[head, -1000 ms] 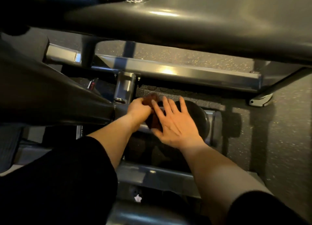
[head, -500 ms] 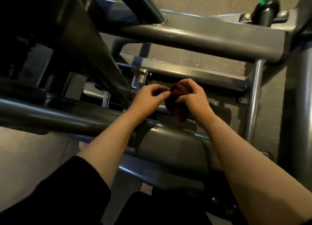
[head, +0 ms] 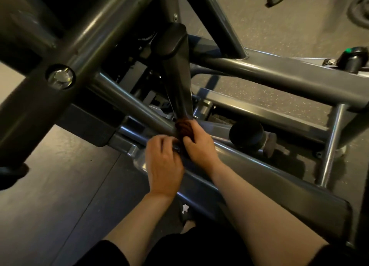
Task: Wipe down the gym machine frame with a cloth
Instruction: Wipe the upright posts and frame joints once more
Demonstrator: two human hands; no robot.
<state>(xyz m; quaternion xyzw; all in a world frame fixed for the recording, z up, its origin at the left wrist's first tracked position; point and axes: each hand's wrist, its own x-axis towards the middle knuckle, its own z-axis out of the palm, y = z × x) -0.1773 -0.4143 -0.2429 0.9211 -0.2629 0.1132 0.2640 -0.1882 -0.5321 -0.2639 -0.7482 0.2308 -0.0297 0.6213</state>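
At the frame junction, the bunched cloth is gripped by the right hand; the left hand, fingers curled, pinches its lower edge. Risk: cloth snagged or dropped between tubes.

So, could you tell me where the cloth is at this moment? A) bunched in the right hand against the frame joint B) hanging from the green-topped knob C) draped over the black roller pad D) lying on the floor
A: the right hand grips the bunched reddish-brown cloth against the frame joint.

Head view, steeply downward (close range)
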